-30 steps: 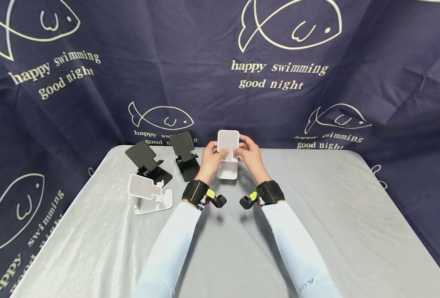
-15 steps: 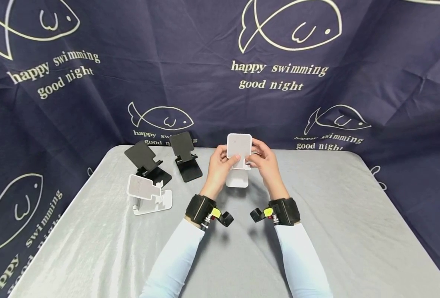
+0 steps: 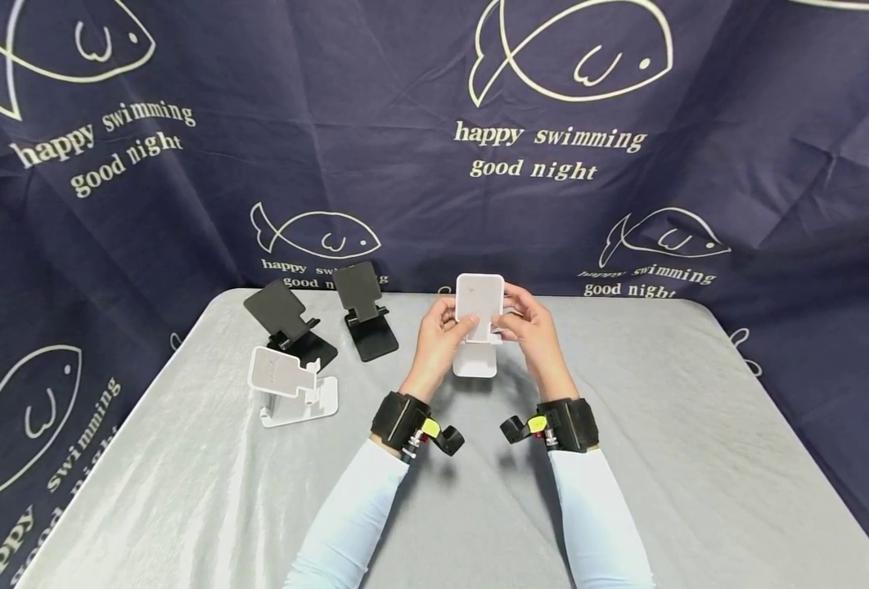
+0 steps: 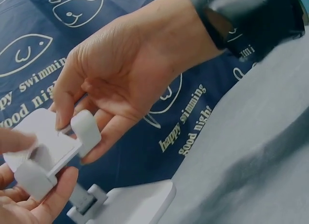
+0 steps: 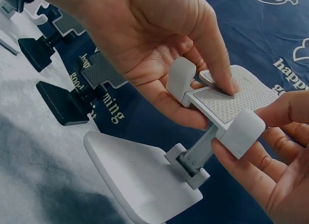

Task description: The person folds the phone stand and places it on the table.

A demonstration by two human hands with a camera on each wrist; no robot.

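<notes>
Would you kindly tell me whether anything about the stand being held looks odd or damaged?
Yes, possibly: on the held white stand, the grey pad seems lifted along one edge where the right hand touches it, rather than lying flat.

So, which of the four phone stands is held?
The white phone stand between left hand and right hand; the other white stand and two black stands rest untouched.

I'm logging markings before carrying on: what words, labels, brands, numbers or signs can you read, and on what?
"happy swimming": navy fish-print backdrop, repeated.
"good night": same backdrop, repeated, partly covered in places.
Standing white phone stand: faint marks, too small to read.
Held white phone stand: faint mark, too small to read.
</notes>
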